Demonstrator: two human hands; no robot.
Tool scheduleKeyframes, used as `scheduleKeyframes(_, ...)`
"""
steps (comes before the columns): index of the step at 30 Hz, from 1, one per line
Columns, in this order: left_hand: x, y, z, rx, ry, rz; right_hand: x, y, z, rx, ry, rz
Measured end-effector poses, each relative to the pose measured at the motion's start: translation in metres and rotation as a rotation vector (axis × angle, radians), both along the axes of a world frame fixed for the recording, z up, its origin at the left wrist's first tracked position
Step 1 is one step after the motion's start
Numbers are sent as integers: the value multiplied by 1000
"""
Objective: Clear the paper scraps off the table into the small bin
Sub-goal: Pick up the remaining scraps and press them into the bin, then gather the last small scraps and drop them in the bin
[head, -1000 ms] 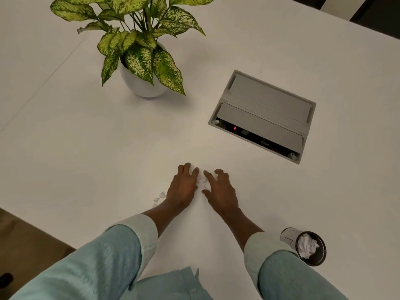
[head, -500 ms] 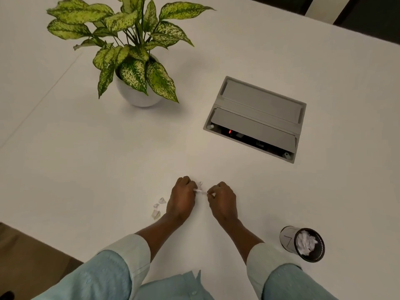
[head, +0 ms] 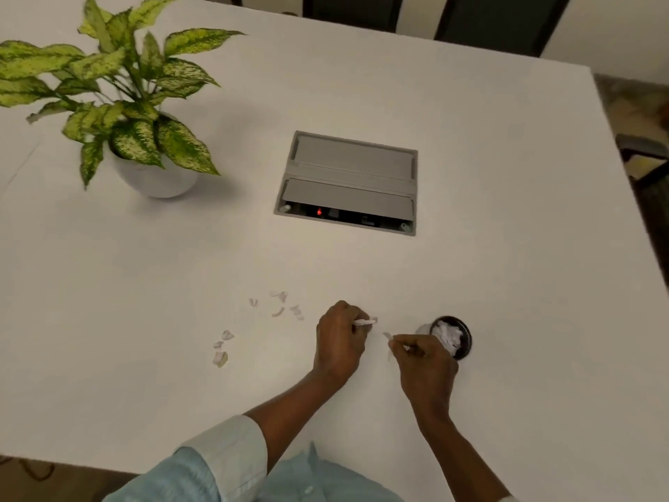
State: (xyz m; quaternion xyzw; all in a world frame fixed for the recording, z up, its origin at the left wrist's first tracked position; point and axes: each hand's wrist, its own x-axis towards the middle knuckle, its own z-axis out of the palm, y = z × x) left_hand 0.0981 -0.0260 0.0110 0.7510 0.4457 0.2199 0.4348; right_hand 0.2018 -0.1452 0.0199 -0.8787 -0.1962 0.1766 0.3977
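My left hand [head: 340, 342] is closed on a small white paper scrap [head: 365, 322] that sticks out past its fingers. My right hand [head: 423, 367] pinches another paper scrap [head: 388, 335], just left of the small black bin [head: 465, 342], which holds crumpled white paper. Both hands sit close together above the white table [head: 506, 266]. Several loose scraps [head: 280, 306] lie on the table to the left of my left hand. A second little cluster of scraps [head: 221, 351] lies farther left and nearer to me.
A potted plant [head: 152, 175] with green and yellow leaves stands at the back left. A grey cable box [head: 349, 182] is set into the table's middle, with a red light showing. Dark chairs stand beyond the far edge; the table's right edge is near.
Both hands, each pinching a scrap, have moved right from the scrap pile to beside the bin. The view has swung right, and several scraps left on the table now show.
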Motion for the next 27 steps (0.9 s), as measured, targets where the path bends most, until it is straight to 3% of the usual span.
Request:
scheduleKeyframes(10, 102, -59, 4, 17, 121, -242, 78, -52, 8, -59, -87, -221)
scheduleKeyframes(23, 142, -81, 4, 180, 324, -571, 105, -64, -5, -118, -102, -58)
scheduleKeyframes(27, 127, -84, 0, 234, 300, -521, 103, -77, -7, -78, -141, 37)
